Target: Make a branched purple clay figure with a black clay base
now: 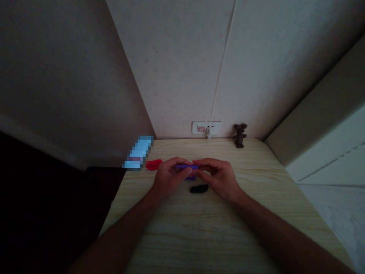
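Observation:
Above the middle of the table, my left hand (169, 176) and my right hand (219, 176) pinch a thin purple strip (186, 166) that looks like modelling clay. Fingers and thumbs of both hands are closed around its two ends. Under the strip, partly covered by my thumbs, shows another purple piece (190, 178); whether it joins the strip I cannot tell. A black elongated lump (199, 188) lies on the table just in front of my hands. Beside my left hand sits a red piece (154, 164), partly hidden by that hand.
The light wooden table (182, 236) meets the wall at the back. A blurred-out bright screen (139, 152) stands at its left edge. A small brown figure with round ears (240, 136) is at the back right. A socket (207, 128) with a plug is on the wall.

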The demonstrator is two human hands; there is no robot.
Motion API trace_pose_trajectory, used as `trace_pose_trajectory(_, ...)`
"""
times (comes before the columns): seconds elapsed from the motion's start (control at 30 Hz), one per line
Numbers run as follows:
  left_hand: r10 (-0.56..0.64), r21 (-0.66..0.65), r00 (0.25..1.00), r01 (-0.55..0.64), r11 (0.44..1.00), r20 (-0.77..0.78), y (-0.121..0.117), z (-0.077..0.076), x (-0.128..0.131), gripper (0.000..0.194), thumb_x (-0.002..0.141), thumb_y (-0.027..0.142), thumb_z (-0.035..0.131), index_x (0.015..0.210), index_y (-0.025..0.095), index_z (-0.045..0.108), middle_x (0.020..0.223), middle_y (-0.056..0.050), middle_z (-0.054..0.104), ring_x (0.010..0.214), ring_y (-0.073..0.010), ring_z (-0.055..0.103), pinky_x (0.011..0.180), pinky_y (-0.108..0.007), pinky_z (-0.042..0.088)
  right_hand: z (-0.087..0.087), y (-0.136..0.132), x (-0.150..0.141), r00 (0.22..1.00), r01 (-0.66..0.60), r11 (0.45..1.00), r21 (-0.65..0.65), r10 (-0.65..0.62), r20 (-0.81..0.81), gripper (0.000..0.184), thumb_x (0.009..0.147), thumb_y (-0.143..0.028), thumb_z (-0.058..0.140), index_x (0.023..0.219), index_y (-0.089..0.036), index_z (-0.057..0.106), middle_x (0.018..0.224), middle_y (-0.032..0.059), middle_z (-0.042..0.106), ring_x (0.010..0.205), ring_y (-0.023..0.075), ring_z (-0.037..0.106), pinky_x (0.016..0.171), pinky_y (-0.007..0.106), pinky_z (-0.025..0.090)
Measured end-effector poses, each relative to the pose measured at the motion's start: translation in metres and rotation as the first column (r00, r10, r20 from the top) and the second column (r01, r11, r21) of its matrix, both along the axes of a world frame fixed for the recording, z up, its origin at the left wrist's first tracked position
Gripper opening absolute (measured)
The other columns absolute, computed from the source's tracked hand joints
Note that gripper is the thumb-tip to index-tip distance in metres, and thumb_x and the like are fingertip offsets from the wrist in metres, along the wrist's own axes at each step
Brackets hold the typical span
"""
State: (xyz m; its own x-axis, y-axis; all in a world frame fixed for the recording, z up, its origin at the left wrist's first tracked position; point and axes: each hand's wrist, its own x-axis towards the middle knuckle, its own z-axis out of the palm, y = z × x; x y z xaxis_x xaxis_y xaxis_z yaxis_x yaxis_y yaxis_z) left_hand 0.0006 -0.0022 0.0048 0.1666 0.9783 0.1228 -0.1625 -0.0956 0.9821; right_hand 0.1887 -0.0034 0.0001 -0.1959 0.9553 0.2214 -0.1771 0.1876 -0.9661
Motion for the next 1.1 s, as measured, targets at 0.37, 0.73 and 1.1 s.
trace_pose_trajectory(0.37,0.023,0.052,0.999,-0.021,0.998,-0.029,0.0001,-0.0015,-0.0003,0.031,0.075,0.04,0.09,0.092,0.017,0.076,0.09,-0.008,0.08,0.084,-0.0229,0.077,0.08,-0.035,0.064,0.0026,0.0016,0.0032,0.992,0.027,0.994,0.102,-0.038,0.117,0.018,0.081,-0.037,0.09,0.097,-0.029,0.088,0.09,0.0055,0.085,0.08,0.0234,0.079,0.077,0.038,0.066)
trace_pose_trajectory(0.73,0.017,0.039,1.0,-0.017,0.999,-0.011,-0.0017,-0.0024,-0.0008,0.028,0.075,0.035,0.091,0.092,0.016,0.079,0.094,-0.01,0.083,0.087,-0.024,0.08,0.085,-0.037,0.065,0.0021,0.0023,0.0036,0.997,0.047,0.994,0.099,-0.053,0.061,0.013,0.078,-0.035,0.093,0.089,-0.03,0.088,0.09,0.0058,0.085,0.08,0.0227,0.079,0.077,0.038,0.067)
trace_pose_trajectory(1.1,0.083,0.131,0.992,-0.07,0.989,-0.098,0.0007,-0.0037,-0.002,0.02,0.077,0.03,0.088,0.092,0.017,0.082,0.092,-0.009,0.083,0.085,-0.0237,0.08,0.079,-0.034,0.066,0.0,0.0037,0.0022,0.999,0.014,0.995,0.099,-0.018,0.045,0.018,0.078,-0.034,0.092,0.094,-0.027,0.087,0.089,0.0056,0.082,0.079,0.0196,0.078,0.073,0.032,0.067)
